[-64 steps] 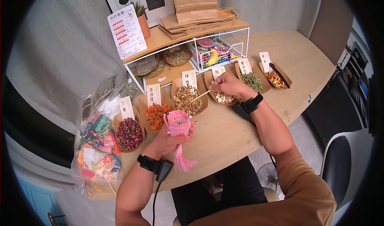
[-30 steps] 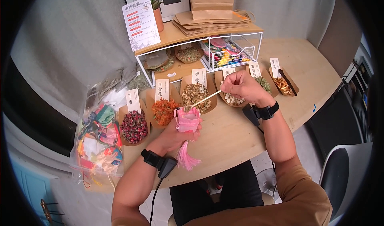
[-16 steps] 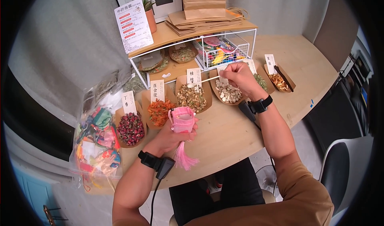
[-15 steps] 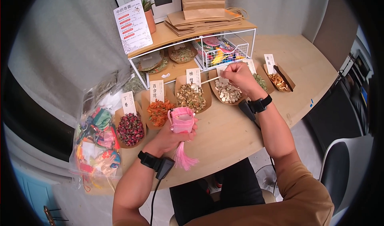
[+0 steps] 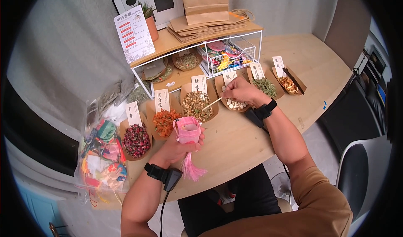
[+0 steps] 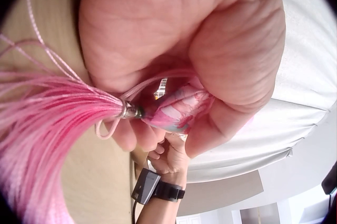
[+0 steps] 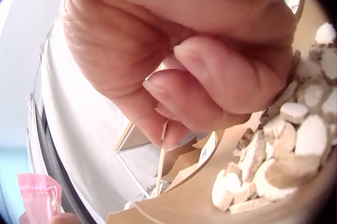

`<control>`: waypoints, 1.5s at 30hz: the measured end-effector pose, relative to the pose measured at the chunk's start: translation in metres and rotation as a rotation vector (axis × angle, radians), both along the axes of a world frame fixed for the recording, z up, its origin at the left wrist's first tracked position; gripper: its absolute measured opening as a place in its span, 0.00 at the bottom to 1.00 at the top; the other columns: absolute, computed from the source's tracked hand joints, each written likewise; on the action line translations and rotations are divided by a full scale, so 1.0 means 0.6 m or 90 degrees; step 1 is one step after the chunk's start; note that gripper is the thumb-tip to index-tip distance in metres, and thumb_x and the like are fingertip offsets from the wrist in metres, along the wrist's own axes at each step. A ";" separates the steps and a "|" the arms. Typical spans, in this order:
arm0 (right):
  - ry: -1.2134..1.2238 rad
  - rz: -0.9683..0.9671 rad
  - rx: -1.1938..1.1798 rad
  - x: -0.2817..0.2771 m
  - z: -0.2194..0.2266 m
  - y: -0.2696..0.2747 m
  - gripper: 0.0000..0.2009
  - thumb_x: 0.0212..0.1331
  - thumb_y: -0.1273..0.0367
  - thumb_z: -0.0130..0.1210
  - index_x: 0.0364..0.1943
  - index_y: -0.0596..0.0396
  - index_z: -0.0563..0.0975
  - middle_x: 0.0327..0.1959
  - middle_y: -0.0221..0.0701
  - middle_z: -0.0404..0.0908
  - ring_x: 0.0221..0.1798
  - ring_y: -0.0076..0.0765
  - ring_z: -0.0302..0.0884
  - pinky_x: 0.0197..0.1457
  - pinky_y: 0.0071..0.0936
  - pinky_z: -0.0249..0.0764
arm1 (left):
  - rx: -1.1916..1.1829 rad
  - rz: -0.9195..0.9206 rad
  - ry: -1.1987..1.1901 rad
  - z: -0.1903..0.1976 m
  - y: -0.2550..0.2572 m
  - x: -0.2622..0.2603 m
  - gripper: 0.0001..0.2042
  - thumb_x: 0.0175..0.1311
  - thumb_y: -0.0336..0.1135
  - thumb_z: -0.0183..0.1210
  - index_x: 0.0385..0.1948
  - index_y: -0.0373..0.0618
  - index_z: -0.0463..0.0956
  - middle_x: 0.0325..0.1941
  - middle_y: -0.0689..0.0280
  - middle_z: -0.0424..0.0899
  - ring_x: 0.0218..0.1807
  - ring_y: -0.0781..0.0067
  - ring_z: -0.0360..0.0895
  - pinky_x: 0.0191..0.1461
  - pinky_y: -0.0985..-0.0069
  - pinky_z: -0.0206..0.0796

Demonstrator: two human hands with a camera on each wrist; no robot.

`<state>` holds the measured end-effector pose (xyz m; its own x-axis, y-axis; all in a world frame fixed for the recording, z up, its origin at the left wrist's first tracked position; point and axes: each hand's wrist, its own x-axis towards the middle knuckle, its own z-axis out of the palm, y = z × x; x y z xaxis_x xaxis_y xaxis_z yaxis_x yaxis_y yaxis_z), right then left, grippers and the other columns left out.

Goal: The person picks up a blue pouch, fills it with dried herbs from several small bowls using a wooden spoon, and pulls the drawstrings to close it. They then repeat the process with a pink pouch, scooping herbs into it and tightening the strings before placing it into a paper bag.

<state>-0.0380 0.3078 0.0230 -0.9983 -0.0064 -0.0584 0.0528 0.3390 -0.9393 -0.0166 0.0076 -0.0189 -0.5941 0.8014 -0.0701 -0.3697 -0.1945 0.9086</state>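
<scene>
My left hand (image 5: 178, 146) grips a small pink drawstring pouch (image 5: 188, 130), mouth up and gaping. From its underside hangs a pink tassel (image 5: 193, 167), large in the left wrist view (image 6: 63, 113). Thumb and fingertips of my right hand (image 5: 243, 91) pinch a thin pale stick (image 5: 212, 103). The stick's far end is among the brown and cream pieces in a paper tray (image 5: 196, 107). In the right wrist view the right hand (image 7: 179, 55) hovers beside a tray of pale round slices (image 7: 284, 161).
Other labelled trays hold dark red buds (image 5: 136, 141), orange petals (image 5: 164, 123), green leaves (image 5: 265, 87) and yellow-brown strips (image 5: 289, 84). A plastic bag of colourful pouches (image 5: 105, 153) lies at the left. Behind the trays stands a shelf (image 5: 168, 48) with a wire basket (image 5: 228, 58).
The head view has shifted. The stick's end was over the pouch mouth about a second ago; it has moved away, back to the brown and cream pieces. The left hand still holds the pouch.
</scene>
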 end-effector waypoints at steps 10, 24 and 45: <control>-0.093 -0.029 -0.078 -0.004 0.001 0.002 0.12 0.58 0.71 0.60 0.18 0.55 0.73 0.12 0.22 0.68 0.12 0.15 0.56 0.15 0.20 0.49 | 0.013 -0.006 0.005 -0.004 -0.001 -0.001 0.27 0.49 0.16 0.63 0.55 0.37 0.69 0.45 0.63 0.78 0.45 0.70 0.78 0.45 0.75 0.74; -0.098 -0.026 -0.144 -0.008 0.001 0.012 0.14 0.60 0.68 0.59 0.19 0.53 0.72 0.10 0.21 0.64 0.10 0.15 0.53 0.13 0.18 0.46 | 0.012 0.001 0.006 0.000 0.000 0.000 0.26 0.50 0.17 0.63 0.55 0.37 0.69 0.45 0.63 0.78 0.44 0.72 0.78 0.44 0.76 0.73; 0.112 0.145 -0.145 0.048 0.064 -0.019 0.08 0.56 0.70 0.65 0.24 0.57 0.80 0.17 0.18 0.74 0.19 0.09 0.62 0.20 0.13 0.55 | 0.019 0.022 -0.001 0.003 0.004 0.006 0.25 0.52 0.17 0.62 0.54 0.39 0.69 0.44 0.65 0.78 0.45 0.73 0.78 0.45 0.76 0.72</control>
